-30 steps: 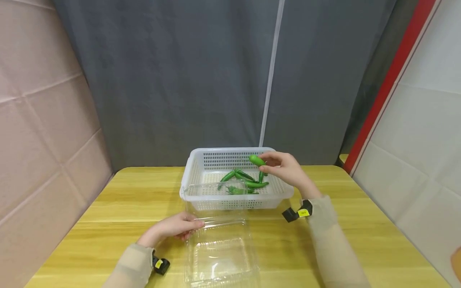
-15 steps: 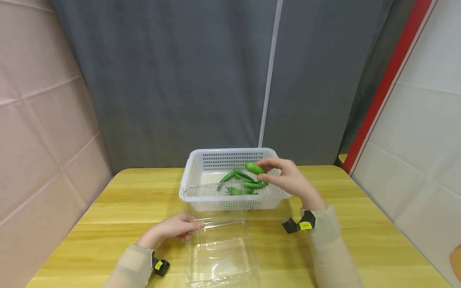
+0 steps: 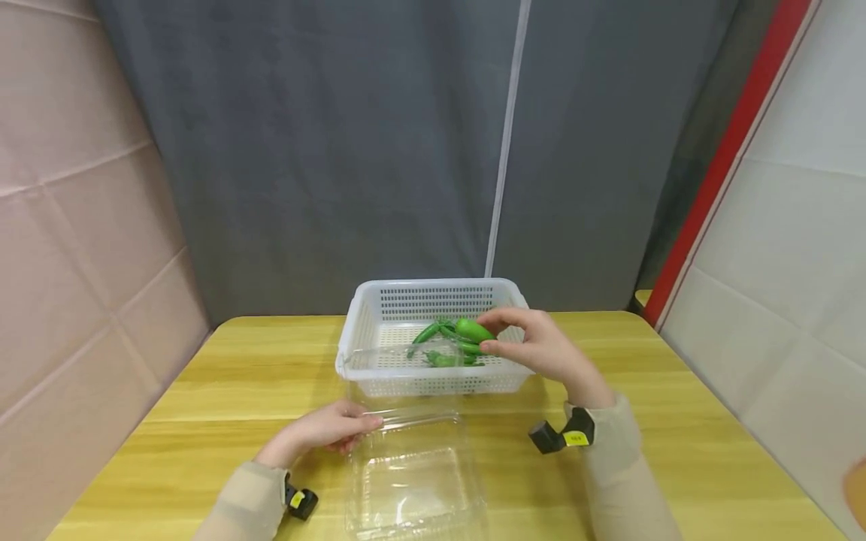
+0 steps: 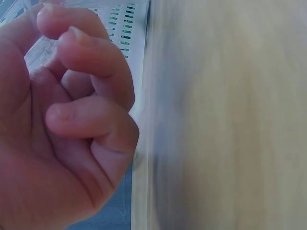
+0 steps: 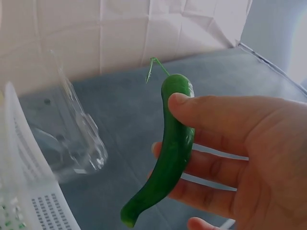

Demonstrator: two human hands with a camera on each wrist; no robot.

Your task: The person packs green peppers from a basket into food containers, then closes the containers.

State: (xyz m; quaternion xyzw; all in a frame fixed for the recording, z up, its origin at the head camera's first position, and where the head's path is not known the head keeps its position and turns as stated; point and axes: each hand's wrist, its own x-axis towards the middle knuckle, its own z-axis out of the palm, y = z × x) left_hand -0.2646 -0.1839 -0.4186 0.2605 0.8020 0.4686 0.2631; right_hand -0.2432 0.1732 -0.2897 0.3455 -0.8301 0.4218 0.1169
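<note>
My right hand [image 3: 544, 349] pinches a green chili pepper [image 3: 473, 330] between thumb and fingers, low over the white basket [image 3: 348, 342]. In the right wrist view the held chili pepper [image 5: 175, 139] is long and curved, with a thin stem at its top. Inside the basket lie several other green chili peppers [image 3: 446, 361]. At the front, my left hand [image 3: 331, 427] pinches the left edge of a clear plastic clamshell box [image 3: 416, 481], near its hinge. The box stands open, its raised lid in front of the basket. In the left wrist view the left hand's [image 4: 81, 110] other fingers are curled.
Everything sits on a wooden-patterned table [image 3: 250, 376]. A dark grey curtain [image 3: 325, 150] hangs behind it. Pale fabric walls rise at the left [image 3: 81, 210] and right [image 3: 798, 285], with a red strip [image 3: 731, 165] along the right one.
My right hand has moved down and slightly left with the chili pepper, lower toward the other peppers in the basket. The left hand and the clamshell box have stayed in place.
</note>
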